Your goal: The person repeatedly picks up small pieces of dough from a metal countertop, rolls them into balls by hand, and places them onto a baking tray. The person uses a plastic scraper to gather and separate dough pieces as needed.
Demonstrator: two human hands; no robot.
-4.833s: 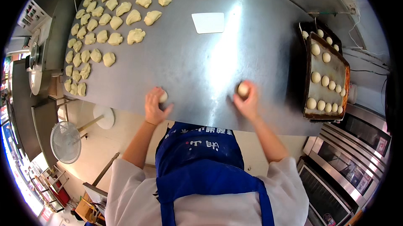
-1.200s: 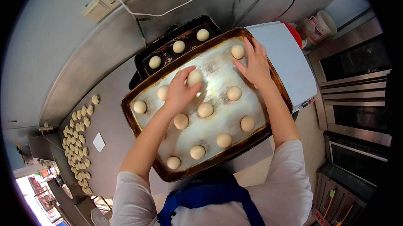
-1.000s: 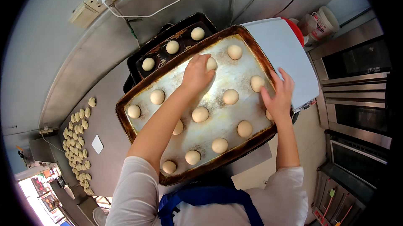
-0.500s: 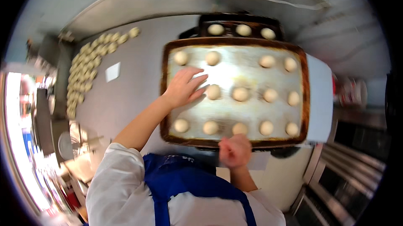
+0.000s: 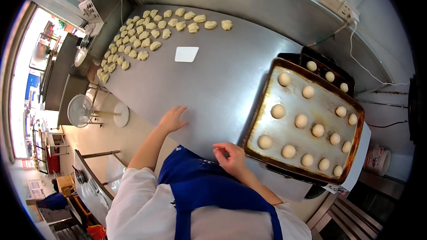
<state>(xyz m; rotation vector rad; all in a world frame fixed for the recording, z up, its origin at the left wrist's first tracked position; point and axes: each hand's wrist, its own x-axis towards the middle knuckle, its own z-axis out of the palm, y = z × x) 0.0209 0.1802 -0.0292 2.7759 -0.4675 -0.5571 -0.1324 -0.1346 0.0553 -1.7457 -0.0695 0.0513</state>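
My left hand hovers at the front edge of the steel worktable, fingers spread, holding nothing. My right hand, loosely curled with thumb and forefinger apart, is beside the near left corner of the baking tray; nothing shows in it. Smooth round dough balls stand in three rows on this browned metal tray, among them a dough ball at the left of the middle row. Rough-cut dough pieces lie in a curved group at the far left. A flat white dough scraper lies near them.
Behind the baking tray, a darker tray holds three dough balls. A steel backsplash borders the table. A white cable hangs from a wall socket. Left on the floor are round stools; a bucket stands at right.
Both hands have come away from the tray toward the left. A dough ball now shows where my left hand was. My view has swung left, so the tray appears farther right.
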